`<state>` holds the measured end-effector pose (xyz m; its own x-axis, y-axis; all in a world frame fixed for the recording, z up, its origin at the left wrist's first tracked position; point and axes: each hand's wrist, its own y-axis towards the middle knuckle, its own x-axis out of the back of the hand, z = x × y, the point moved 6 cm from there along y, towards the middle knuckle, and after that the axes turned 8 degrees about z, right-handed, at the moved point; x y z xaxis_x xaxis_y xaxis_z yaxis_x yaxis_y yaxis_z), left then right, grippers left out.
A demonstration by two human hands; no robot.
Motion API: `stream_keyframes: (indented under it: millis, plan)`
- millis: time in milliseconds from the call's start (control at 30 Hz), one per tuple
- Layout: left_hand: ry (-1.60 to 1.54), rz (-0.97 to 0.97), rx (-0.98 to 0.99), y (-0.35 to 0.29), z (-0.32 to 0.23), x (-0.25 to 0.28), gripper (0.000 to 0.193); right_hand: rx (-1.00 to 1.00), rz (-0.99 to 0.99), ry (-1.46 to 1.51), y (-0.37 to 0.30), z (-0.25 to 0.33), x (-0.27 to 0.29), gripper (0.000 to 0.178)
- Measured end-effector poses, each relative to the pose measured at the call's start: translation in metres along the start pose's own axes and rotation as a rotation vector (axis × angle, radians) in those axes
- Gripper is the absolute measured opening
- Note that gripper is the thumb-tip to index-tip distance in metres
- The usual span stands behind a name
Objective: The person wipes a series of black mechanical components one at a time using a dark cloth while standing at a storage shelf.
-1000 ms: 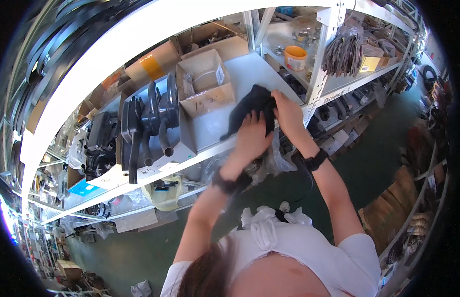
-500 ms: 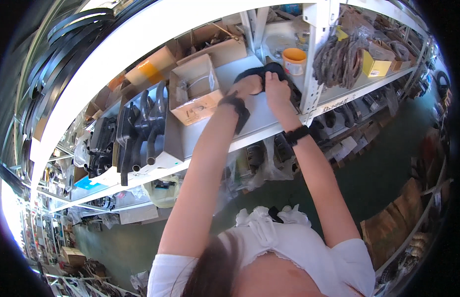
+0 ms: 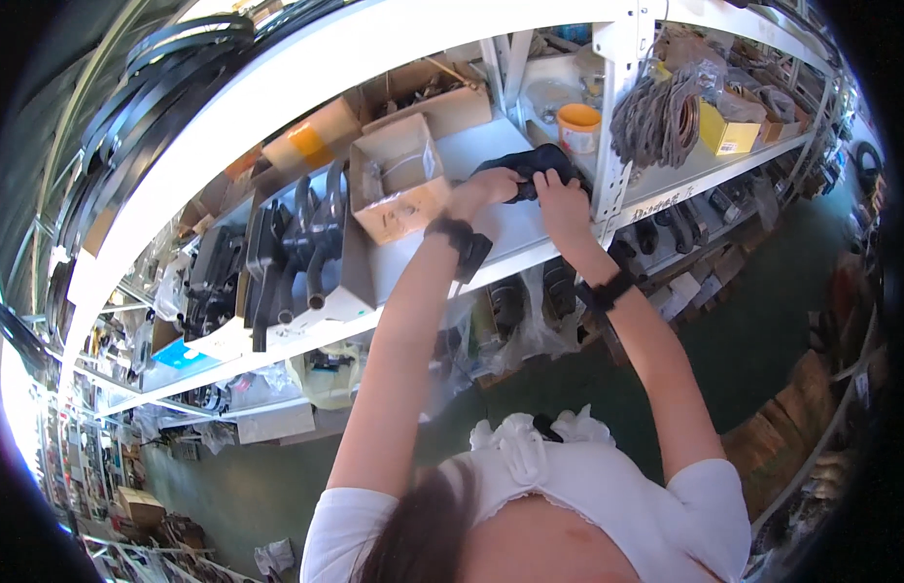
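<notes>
Both hands reach to the white shelf and hold a dark, soft-looking black object [image 3: 541, 161] whose kind I cannot make out. My left hand [image 3: 487, 188] grips its left side, fingers bent around it. On the near right side, the fingers of my right hand [image 3: 565, 206] curl over its edge. The object lies on or just above the shelf surface [image 3: 462, 146]; contact underneath is hidden by the hands. An open cardboard box [image 3: 401, 199] stands to the left of my left hand.
An orange-rimmed white tub [image 3: 578, 128] stands behind the right hand, near a white upright post [image 3: 617, 107]. Dark curved pipes [image 3: 316, 233] fill a carton to the left. Beyond the post hang grey looped strips [image 3: 656, 121] beside a yellow box [image 3: 729, 128].
Both hands and the black object sit slightly lower in the picture. The right-hand fingers have shifted along the object's near edge, and more of its top shows.
</notes>
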<state>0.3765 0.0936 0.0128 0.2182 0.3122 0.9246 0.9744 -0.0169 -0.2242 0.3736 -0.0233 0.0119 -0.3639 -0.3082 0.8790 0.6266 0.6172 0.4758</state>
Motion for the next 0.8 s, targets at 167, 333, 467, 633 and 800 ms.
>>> stream_keyframes:
  millis: [167,333,467,633,800]
  plan:
    - [0.134,-0.183,0.007,-0.088,-0.044,-0.027,0.034,0.089,-0.112,-0.023,-0.052,0.010,0.044,0.021]
    - [0.278,-0.543,0.053,-0.150,-0.041,-0.068,0.035,0.162,-0.012,0.075,-0.088,0.053,0.062,0.030]
    - [0.218,-0.642,0.057,-0.183,-0.032,-0.083,0.036,0.155,0.067,0.193,-0.109,0.079,0.070,0.033]
    - [0.221,-0.711,0.058,-0.208,-0.023,-0.085,0.036,0.167,0.111,0.274,-0.124,0.103,0.077,0.036]
    - [0.238,-0.779,0.055,-0.216,-0.021,-0.083,0.034,0.144,0.141,0.371,-0.126,0.099,0.077,0.040]
